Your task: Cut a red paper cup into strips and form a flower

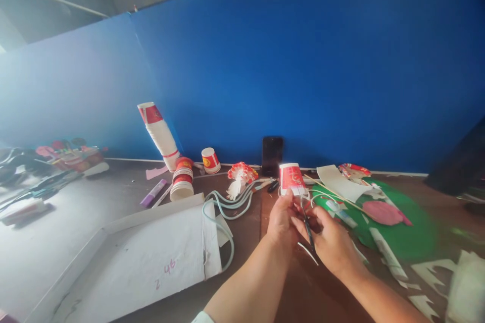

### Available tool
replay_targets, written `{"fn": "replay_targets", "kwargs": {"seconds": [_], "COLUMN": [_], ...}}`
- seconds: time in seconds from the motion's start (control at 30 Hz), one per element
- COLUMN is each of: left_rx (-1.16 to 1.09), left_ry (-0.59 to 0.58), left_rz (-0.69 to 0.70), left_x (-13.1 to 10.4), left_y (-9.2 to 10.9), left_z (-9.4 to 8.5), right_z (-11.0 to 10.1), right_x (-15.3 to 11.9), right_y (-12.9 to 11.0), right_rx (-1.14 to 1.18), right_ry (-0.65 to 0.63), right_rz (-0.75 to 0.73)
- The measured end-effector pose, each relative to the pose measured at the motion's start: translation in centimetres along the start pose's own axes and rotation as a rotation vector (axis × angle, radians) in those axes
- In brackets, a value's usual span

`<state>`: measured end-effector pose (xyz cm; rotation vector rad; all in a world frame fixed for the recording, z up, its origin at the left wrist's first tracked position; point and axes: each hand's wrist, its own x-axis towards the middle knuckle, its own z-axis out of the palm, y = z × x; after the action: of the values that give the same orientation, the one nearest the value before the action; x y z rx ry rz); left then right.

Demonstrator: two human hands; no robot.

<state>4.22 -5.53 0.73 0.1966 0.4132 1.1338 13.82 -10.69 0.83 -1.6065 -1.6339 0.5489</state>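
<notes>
A red and white paper cup (292, 177) is held upside down, base up, by my left hand (282, 219), whose fingers are at its lower edge. My right hand (328, 237) is closed on a dark, slim tool that looks like scissors (307, 227); its tip meets the cup's lower edge. A thin white strip (307, 253) hangs just below my hands. The fingertips of both hands partly overlap beneath the cup.
A white cardboard box lid (151, 257) lies at the left, with stacked cups (161, 136) behind it. A black phone (272, 155) leans on the blue partition (303, 60). Pale cable (235, 207) loops mid-table. Green paper (413, 227), glue tubes and scraps lie at the right.
</notes>
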Motion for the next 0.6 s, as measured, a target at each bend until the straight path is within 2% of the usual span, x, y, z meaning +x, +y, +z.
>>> {"fn": "replay_targets", "kwargs": {"seconds": [0.2,0.4,0.6], "left_rx": [0.047,0.019,0.011], "left_ry": [0.081,-0.002,0.035], "left_rz": [0.035,-0.002,0.032], "left_x": [-0.09,0.14,-0.01], "left_y": [-0.23,-0.35,-0.36], "left_z": [-0.17,-0.48,-0.25], "right_z": [-0.09,-0.01,-0.07], "right_x": [0.06,0.19,0.25], "right_y": [0.24,0.37,0.70], "right_rx": [0.022,0.066,0.058], "right_ry": [0.018,-0.001,0.006], "right_rz": [-0.024,-0.020,-0.062]}}
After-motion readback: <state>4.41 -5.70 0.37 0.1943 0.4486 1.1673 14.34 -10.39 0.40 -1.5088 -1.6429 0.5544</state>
